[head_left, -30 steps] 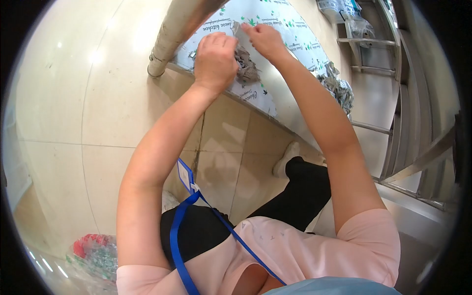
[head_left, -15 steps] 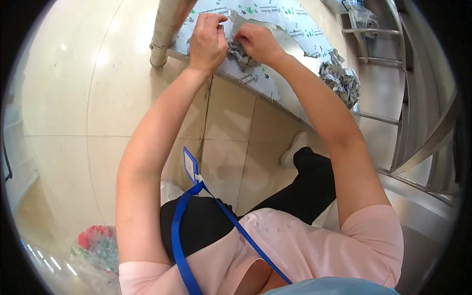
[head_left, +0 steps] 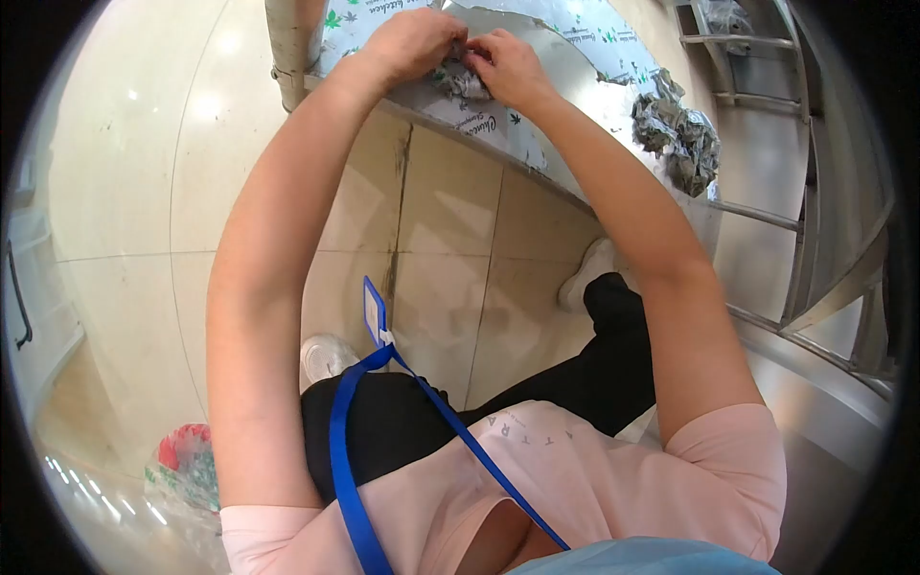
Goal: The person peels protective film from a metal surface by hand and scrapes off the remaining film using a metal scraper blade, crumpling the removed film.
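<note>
Both hands meet at the near edge of a low metal shelf (head_left: pixel 585 182), which is partly covered by a printed film (head_left: pixel 484 125) with green leaf marks. My left hand (head_left: pixel 417 43) has its fingers curled round crumpled film (head_left: pixel 465 81). Right beside it, my right hand (head_left: pixel 508 69) pinches the same crumpled piece, fingertips nearly touching the left ones. Bare shiny metal shows behind and to the right of the hands. Farther right on the shelf lies a larger crumpled wad (head_left: pixel 678 134).
A metal post (head_left: pixel 286 53) stands left of the hands. Metal racks (head_left: pixel 757 216) are at the right. A clear bag with red and green contents (head_left: pixel 187 460) lies on the floor at lower left, and a blue lanyard (head_left: pixel 343 436) hangs over my lap.
My left hand has moved right and closed in beside my right hand. More bare metal shows behind them, where the film has come away. The view has shifted slightly.
</note>
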The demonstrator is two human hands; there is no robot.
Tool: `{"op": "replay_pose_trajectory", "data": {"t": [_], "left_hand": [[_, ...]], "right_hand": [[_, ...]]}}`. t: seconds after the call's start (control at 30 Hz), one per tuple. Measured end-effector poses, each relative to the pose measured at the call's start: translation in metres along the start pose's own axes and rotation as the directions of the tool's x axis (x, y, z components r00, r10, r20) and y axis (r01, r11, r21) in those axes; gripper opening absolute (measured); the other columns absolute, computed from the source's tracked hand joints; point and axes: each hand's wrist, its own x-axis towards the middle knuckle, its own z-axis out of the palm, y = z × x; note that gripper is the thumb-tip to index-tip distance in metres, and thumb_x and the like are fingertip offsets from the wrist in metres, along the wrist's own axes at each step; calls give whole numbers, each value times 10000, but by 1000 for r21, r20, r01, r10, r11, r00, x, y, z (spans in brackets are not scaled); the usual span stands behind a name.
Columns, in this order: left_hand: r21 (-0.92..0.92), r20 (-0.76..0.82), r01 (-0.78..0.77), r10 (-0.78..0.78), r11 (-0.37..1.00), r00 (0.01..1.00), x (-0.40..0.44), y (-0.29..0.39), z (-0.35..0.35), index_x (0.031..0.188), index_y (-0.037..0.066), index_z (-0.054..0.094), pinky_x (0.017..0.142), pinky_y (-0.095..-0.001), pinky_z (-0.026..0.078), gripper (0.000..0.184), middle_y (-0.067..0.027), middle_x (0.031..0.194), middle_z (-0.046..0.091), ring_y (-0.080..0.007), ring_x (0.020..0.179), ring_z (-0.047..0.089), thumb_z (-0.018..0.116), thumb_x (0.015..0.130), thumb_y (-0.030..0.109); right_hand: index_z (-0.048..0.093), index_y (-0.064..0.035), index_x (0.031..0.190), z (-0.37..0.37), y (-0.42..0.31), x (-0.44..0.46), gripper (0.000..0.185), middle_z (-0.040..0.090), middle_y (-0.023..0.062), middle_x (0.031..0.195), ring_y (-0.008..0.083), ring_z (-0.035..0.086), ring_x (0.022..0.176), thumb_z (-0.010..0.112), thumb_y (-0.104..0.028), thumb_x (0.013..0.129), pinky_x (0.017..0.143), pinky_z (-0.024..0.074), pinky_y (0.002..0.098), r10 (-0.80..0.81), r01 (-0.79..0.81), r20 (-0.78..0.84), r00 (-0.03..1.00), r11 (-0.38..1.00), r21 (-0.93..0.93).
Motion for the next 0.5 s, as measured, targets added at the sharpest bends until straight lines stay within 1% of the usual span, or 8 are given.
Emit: {"op": "replay_pose_trajectory", "data": {"t": [0.07, 0.17, 0.2, 0.27, 0.33, 0.4, 0.5], "left_hand": [[-40, -78, -1, -2, 999, 997, -3, 3, -6, 857, 36, 564, 649, -418, 479, 114, -180, 764, 590, -361, 757, 581, 542, 792, 127], [52, -100, -14, 20, 999, 995, -4, -2, 3, 895, 11, 515, 627, -402, 477, 165, -186, 768, 584, -350, 737, 581, 561, 788, 128], [38, -73, -3, 6, 999, 997, -6, 0, -1, 912, 33, 536, 677, -394, 466, 148, -148, 830, 589, -328, 795, 575, 546, 780, 98], [11, -16, 19, -19, 1000, 1000, -14, 5, -7, 945, 75, 577, 776, -378, 442, 197, -73, 955, 599, -283, 909, 563, 516, 762, 36], [47, -128, -100, 105, 994, 986, -33, 20, -10, 914, 80, 572, 783, -364, 432, 178, -71, 893, 581, -277, 879, 558, 515, 754, 28], [91, -250, -186, 204, 978, 947, -50, 32, -7, 879, 83, 557, 808, -349, 417, 157, -67, 814, 539, -263, 835, 545, 523, 739, 21], [111, -195, -139, 159, 984, 968, -62, 42, -6, 879, 76, 551, 811, -349, 419, 168, -63, 826, 539, -262, 840, 542, 527, 724, 17]], "right_hand": [[643, -112, 957, 4, -2, -2, 196, 582, 123, 849, 325, 570, 841, 598, -198, 788, 753, 462, 406, -55, 59, -102, 993, 998, 35], [632, -78, 857, 5, -8, -12, 125, 566, 112, 768, 321, 570, 762, 597, -145, 758, 689, 468, 407, -177, 176, -215, 961, 984, -22], [628, -74, 834, 4, -11, -14, 104, 565, 106, 766, 314, 569, 756, 599, -130, 752, 679, 467, 401, -219, 218, -239, 946, 975, -33], [621, -65, 787, 1, -15, -18, 63, 564, 93, 761, 298, 565, 745, 602, -101, 739, 659, 467, 389, -302, 298, -287, 909, 953, -58], [624, -61, 772, 1, -16, -24, 47, 562, 84, 753, 286, 561, 735, 604, -80, 734, 645, 468, 373, -375, 370, -302, 877, 926, -74], [626, -57, 763, 1, -19, -32, 41, 560, 74, 747, 272, 556, 724, 606, -62, 728, 633, 468, 357, -423, 419, -299, 855, 904, -83], [627, -55, 764, -2, -22, -39, 48, 561, 61, 747, 251, 551, 713, 611, -50, 719, 623, 468, 338, -447, 441, -282, 849, 893, -86]]}}
